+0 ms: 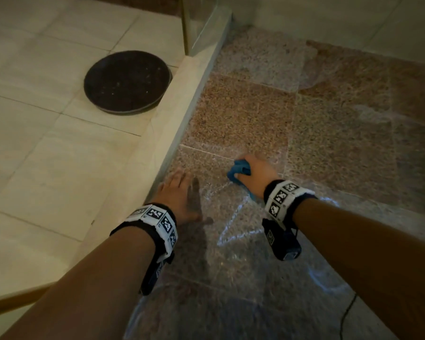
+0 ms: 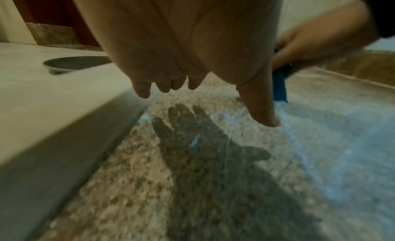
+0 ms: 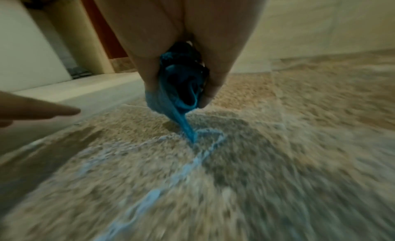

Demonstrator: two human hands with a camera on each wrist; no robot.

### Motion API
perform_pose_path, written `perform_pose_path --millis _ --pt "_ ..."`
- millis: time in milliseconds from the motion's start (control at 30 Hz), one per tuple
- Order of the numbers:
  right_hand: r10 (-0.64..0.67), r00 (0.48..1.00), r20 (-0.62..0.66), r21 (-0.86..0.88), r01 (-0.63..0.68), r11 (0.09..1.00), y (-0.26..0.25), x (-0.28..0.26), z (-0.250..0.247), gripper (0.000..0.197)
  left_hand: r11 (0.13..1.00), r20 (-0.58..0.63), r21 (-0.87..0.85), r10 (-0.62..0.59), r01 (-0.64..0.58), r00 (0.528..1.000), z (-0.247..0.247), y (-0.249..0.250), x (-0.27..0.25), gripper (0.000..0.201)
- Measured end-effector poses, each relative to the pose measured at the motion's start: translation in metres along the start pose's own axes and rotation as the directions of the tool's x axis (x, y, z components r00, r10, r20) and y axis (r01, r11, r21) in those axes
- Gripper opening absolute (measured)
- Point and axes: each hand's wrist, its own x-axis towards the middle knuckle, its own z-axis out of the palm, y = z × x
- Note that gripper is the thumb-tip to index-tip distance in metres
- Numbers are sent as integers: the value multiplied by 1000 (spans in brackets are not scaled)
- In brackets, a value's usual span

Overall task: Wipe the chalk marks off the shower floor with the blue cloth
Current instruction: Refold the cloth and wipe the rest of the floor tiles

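My right hand (image 1: pixel 254 171) grips the bunched blue cloth (image 1: pixel 238 170) against the speckled granite shower floor (image 1: pixel 243 111). In the right wrist view the cloth (image 3: pixel 181 92) is wadded in my right hand (image 3: pixel 177 62), with a tail trailing down to the floor. Pale chalk marks (image 1: pixel 233 229) form a triangle outline just behind the cloth, and chalk lines (image 3: pixel 192 163) run toward the camera. My left hand (image 1: pixel 179 195) hovers flat with fingers straight over the floor, left of the cloth and beside the curb. Its palm (image 2: pixel 181 42) casts a spread shadow below; it holds nothing.
A raised pale stone curb (image 1: pixel 182 99) runs along the shower floor's left side. A round dark plate (image 1: pixel 127 82) sits on the beige tiled floor beyond it. A glass panel (image 1: pixel 204 23) stands at the far end of the curb. A thin cable (image 1: pixel 349 312) lies bottom right.
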Motion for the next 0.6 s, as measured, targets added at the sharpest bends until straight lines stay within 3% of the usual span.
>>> perform_pose_path --millis 133,233,333,500,533,600 --pt "-99 989 -112 -13 99 995 -5 26 16 47 997 84 60 -43 38 996 38 -11 19 146" --pt "-89 996 -24 -103 86 991 3 16 50 55 997 51 55 -51 48 997 49 -11 19 150" --pt "-225 974 24 -297 221 929 5 3 66 61 998 42 17 -57 56 997 48 -11 21 150" --pt "-391 916 87 -346 396 851 4 25 55 47 999 25 -12 -44 45 999 51 -14 22 151" --pt "-391 919 57 -313 388 867 5 33 52 45 999 27 -15 -41 41 999 50 -15 22 151" --pt "-264 963 -61 -190 248 950 6 43 41 44 999 39 -16 -35 35 999 48 -14 21 150"
